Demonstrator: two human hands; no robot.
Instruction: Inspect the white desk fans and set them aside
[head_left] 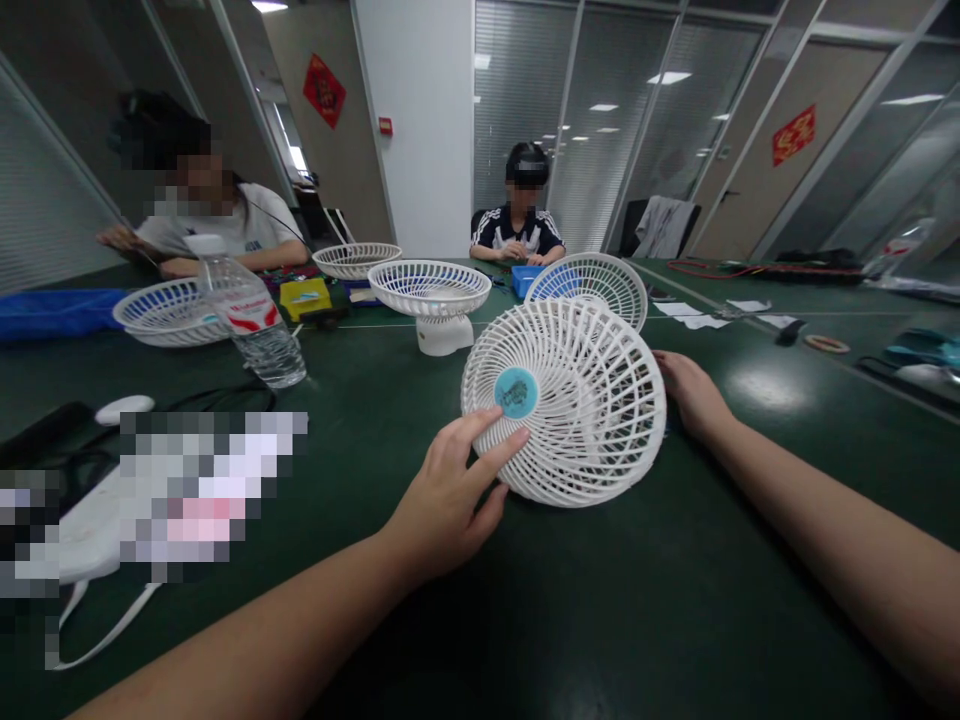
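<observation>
A white fan guard with a round blue badge at its hub stands tilted on the dark green table, its front facing me. My left hand grips its lower left rim, fingers and thumb pinched on the ribs. My right hand holds the right edge from behind, with its fingertips hidden by the guard. A second white guard with blue blades stands just behind it.
A fan body with grille and more white grilles sit further back. A water bottle stands at left. Blurred white items and black cables lie at near left. Two other people sit at the far side.
</observation>
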